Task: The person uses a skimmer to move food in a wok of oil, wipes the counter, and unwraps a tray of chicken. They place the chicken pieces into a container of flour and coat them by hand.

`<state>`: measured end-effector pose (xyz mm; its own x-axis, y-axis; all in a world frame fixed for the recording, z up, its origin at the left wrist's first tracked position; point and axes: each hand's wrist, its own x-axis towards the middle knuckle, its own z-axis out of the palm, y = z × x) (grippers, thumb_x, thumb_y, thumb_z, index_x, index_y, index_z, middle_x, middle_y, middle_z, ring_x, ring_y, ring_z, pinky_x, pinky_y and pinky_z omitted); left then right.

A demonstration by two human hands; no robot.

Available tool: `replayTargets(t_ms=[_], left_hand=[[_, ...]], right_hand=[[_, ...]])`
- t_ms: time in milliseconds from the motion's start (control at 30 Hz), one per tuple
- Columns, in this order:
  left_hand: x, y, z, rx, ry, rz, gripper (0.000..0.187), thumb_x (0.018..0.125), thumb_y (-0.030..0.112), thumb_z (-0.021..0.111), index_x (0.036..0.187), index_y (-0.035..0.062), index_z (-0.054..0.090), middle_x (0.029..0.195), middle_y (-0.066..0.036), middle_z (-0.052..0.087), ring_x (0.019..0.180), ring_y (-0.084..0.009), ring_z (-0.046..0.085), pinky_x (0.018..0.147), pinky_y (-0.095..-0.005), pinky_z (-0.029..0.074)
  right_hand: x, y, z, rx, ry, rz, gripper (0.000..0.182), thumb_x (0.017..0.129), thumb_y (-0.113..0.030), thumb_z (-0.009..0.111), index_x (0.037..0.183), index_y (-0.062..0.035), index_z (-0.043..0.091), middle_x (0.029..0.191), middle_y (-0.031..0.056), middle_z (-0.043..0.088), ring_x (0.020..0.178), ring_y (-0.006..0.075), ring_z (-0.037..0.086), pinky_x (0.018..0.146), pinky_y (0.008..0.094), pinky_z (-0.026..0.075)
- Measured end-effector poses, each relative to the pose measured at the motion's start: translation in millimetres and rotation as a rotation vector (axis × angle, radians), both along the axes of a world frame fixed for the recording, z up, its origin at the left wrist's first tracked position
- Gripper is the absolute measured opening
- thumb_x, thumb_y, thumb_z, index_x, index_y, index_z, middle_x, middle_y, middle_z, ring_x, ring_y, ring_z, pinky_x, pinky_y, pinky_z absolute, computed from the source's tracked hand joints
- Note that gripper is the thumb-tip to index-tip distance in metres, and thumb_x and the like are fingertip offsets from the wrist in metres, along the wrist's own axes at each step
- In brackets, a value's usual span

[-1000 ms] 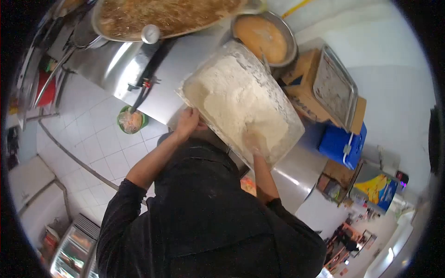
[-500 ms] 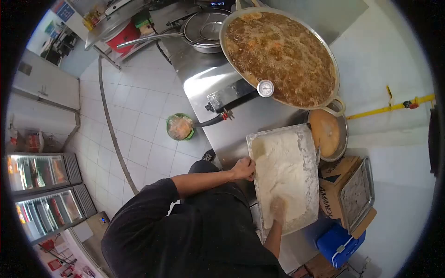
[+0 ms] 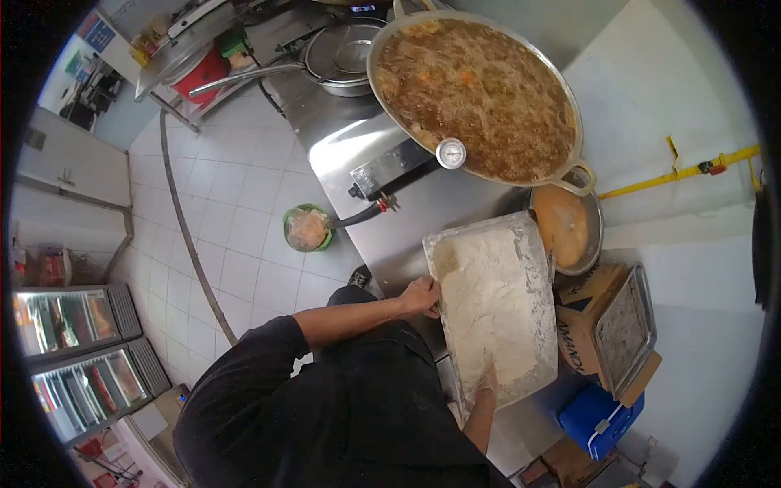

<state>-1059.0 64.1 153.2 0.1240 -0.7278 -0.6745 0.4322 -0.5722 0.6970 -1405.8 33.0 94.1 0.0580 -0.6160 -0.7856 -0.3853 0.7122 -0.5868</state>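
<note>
A rectangular tub (image 3: 548, 368) holds a wide layer of pale flour (image 3: 488, 305). My left hand (image 3: 420, 297) has its fingers curled at the tub's near left edge. At the lower end of the tub, my right hand (image 3: 488, 378) is in the flour, coated white; its fingers are partly buried and hard to make out. Above the tub stands a large round pan (image 3: 582, 146) of bubbling brown oil, with a dial thermometer (image 3: 451, 153) at its rim. Beside the tub's upper right corner sits a metal bowl (image 3: 598, 236) with an orange-brown content.
A strainer over a pot (image 3: 346, 57) stands left of the pan, its long handle reaching out. Right of the tub are a cardboard box (image 3: 582, 325), a metal tray (image 3: 649, 305) and a blue cooler (image 3: 598, 419). A green bin (image 3: 309, 228) and a hose (image 3: 183, 224) are on the floor.
My right hand has shifted slightly downward in the flour, toward the tub's lower end. My left hand stays at the edge. The whole view has shifted a little.
</note>
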Motion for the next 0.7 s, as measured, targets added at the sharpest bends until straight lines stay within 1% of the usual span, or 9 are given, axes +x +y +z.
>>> replayTargets(t_ms=[67, 100, 167, 200, 267, 333, 400, 500, 700], left_hand=[[-1, 1, -7, -0.026, 0.012, 0.024, 0.045, 0.099, 0.032, 0.041, 0.116, -0.0097, 0.044, 0.1, -0.02, 0.06, 0.076, -0.026, 0.069, 0.065, -0.0372, 0.062], [-3, 2, -15, -0.037, 0.026, 0.022, 0.046, 0.099, 0.032, 0.04, 0.117, -0.0094, 0.044, 0.1, -0.019, 0.06, 0.077, -0.026, 0.069, 0.066, -0.0373, 0.062], [1, 13, -43, -0.531, -1.248, -0.624, 0.05, 0.088, 0.032, 0.064, 0.108, -0.0097, 0.046, 0.1, -0.026, 0.057, 0.083, -0.0377, 0.064, 0.069, -0.0442, 0.057], [1, 11, -73, -0.486, -0.954, -0.629, 0.055, 0.078, 0.032, 0.071, 0.105, -0.0089, 0.046, 0.101, -0.03, 0.055, 0.086, -0.0446, 0.06, 0.071, -0.0477, 0.052], [-1, 3, -30, -0.03, 0.117, -0.003, 0.044, 0.098, 0.035, 0.048, 0.116, -0.0055, 0.045, 0.106, -0.021, 0.055, 0.081, -0.0318, 0.065, 0.073, -0.0404, 0.06], [1, 1, -9, -0.011, 0.078, -0.057, 0.052, 0.103, 0.036, 0.035, 0.132, -0.007, 0.035, 0.117, -0.024, 0.055, 0.088, -0.0288, 0.067, 0.076, -0.0378, 0.061], [5, 1, -14, -0.008, 0.128, -0.101, 0.051, 0.103, 0.037, 0.035, 0.131, -0.0053, 0.037, 0.115, -0.021, 0.056, 0.088, -0.0264, 0.066, 0.078, -0.0369, 0.06], [6, 2, -8, -0.012, 0.165, -0.081, 0.05, 0.103, 0.037, 0.035, 0.13, -0.0043, 0.039, 0.111, -0.019, 0.056, 0.087, -0.0235, 0.065, 0.078, -0.0357, 0.06], [6, 0, -5, -0.006, 0.106, -0.118, 0.049, 0.103, 0.037, 0.034, 0.129, -0.004, 0.04, 0.111, -0.018, 0.056, 0.086, -0.0244, 0.066, 0.078, -0.0368, 0.06]], right_hand=[[14, 1, 16, 0.056, 0.074, -0.079, 0.076, 0.095, -0.058, 0.04, 0.15, -0.008, 0.027, 0.155, 0.0076, 0.027, 0.142, 0.0242, 0.024, 0.115, 0.0338, 0.019], [-4, 4, 1, -0.075, 0.007, 0.1, 0.074, 0.095, -0.058, 0.039, 0.15, -0.0092, 0.026, 0.156, 0.0068, 0.025, 0.143, 0.0234, 0.022, 0.115, 0.0349, 0.018], [-48, 15, -45, -0.228, -0.086, 0.248, 0.069, 0.097, -0.053, 0.036, 0.15, -0.0083, 0.027, 0.156, 0.0066, 0.026, 0.143, 0.0218, 0.022, 0.116, 0.0353, 0.018], [-47, 11, -56, -0.172, -0.155, 0.093, 0.066, 0.099, -0.049, 0.035, 0.149, -0.0062, 0.029, 0.155, 0.0072, 0.028, 0.142, 0.0211, 0.024, 0.115, 0.0345, 0.02], [-43, 3, -75, -0.074, -0.257, -0.198, 0.059, 0.102, -0.041, 0.032, 0.146, -0.002, 0.032, 0.153, 0.0083, 0.032, 0.14, 0.0197, 0.029, 0.115, 0.0328, 0.022], [-7, -25, -30, -0.087, 0.271, 0.261, 0.063, 0.097, -0.047, 0.041, 0.144, -0.0057, 0.037, 0.142, 0.0098, 0.045, 0.127, 0.0213, 0.043, 0.108, 0.0301, 0.032], [5, -28, -31, -0.022, -0.092, -0.146, 0.062, 0.098, -0.047, 0.036, 0.142, -0.0041, 0.039, 0.141, 0.0107, 0.046, 0.127, 0.0233, 0.045, 0.106, 0.0347, 0.036], [58, -46, 40, 0.077, -0.519, -0.439, 0.062, 0.098, -0.049, 0.03, 0.138, -0.0031, 0.044, 0.136, 0.012, 0.052, 0.123, 0.026, 0.051, 0.101, 0.0409, 0.043], [73, -30, 50, 0.173, -0.611, -0.563, 0.063, 0.098, -0.05, 0.028, 0.135, -0.0035, 0.048, 0.131, 0.0128, 0.056, 0.118, 0.0273, 0.055, 0.098, 0.0448, 0.046]])
